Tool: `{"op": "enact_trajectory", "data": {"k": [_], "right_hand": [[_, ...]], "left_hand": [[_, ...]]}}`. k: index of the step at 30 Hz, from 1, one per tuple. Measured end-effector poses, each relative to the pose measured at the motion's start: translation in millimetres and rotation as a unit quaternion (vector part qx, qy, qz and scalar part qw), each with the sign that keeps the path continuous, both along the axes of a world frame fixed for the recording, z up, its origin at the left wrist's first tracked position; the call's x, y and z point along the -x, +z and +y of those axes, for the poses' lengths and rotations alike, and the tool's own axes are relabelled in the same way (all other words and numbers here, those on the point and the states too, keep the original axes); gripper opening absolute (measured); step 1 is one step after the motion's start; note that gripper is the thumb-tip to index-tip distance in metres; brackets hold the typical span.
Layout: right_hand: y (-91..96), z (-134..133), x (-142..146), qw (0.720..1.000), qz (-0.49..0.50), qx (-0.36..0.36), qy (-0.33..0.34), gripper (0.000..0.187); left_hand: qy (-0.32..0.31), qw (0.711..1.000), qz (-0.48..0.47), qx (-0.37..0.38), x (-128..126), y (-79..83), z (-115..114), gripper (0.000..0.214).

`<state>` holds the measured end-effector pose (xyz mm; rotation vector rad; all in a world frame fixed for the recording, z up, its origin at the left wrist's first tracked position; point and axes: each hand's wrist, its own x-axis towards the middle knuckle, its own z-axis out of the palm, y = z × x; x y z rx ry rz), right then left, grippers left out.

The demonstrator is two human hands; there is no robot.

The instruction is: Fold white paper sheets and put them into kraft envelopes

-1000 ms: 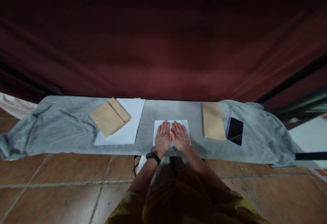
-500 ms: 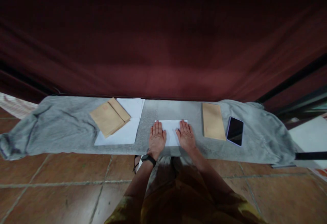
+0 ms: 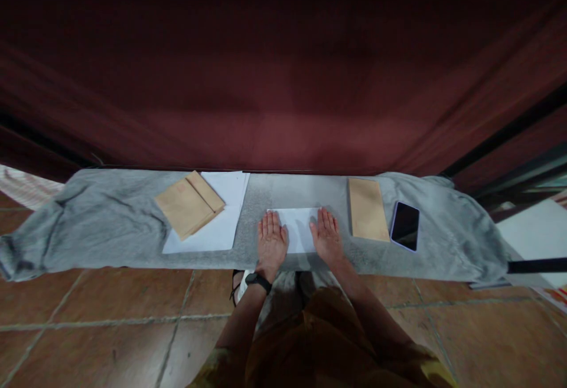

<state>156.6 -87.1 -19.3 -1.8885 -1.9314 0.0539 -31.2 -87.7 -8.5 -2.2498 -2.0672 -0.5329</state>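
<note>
A folded sheet of white paper (image 3: 299,231) lies flat on the grey cloth in front of me. My left hand (image 3: 271,240), with a dark watch on its wrist, rests palm down over the paper's left end, fingers stretched forward. On the right end lies my right hand (image 3: 326,235), also flat, its thumb held apart from the fingers. The middle of the paper shows between the two thumbs; its ends are partly hidden under the palms.
Brown envelopes (image 3: 188,205) lie on larger white sheets (image 3: 221,234) to the left. Right of my hands are another brown envelope (image 3: 368,209) and a phone (image 3: 405,227). The grey cloth (image 3: 119,217) covers a narrow surface against a dark red curtain (image 3: 283,81).
My right hand has slid slightly to the right, baring more of the paper between the hands. My left hand stays in nearly the same place.
</note>
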Motion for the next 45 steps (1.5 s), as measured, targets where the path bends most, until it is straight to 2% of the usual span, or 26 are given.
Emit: {"op": "enact_trajectory", "data": {"k": [4,8,13,24,30,36,45], "right_hand": [[12.5,13.0,21.4,0.994,0.031,0.061,0.090,0.058],[14.7,22.7,36.3,0.988,0.027,0.092,0.123,0.057],[7.5,24.8,39.5,0.991,-0.005,0.085,0.101,0.056],[-13.3,18.6,16.9,0.998,-0.030,-0.008,0.054,0.057],[-13.6,12.9,5.3,0.999,-0.022,-0.020,0.035,0.058],[-11.7,5.1,-5.6,0.999,-0.034,-0.037,0.021,0.058],[-11.0,-6.5,-20.4,0.999,-0.037,-0.026,-0.001,0.059]], "left_hand": [[-0.106,0.993,0.010,0.055,-18.5,3.7,8.4,0.057],[-0.141,0.985,0.026,0.095,-24.5,6.3,17.6,0.057],[-0.126,0.985,0.033,0.116,-20.8,8.1,23.2,0.058],[-0.058,0.996,0.004,0.070,-9.6,-1.9,22.8,0.059],[-0.027,0.999,-0.009,0.046,0.5,-9.3,16.8,0.061],[-0.002,1.000,-0.012,0.028,8.8,-6.9,6.8,0.061],[0.027,1.000,-0.005,0.004,21.8,-6.4,-9.4,0.062]]}}
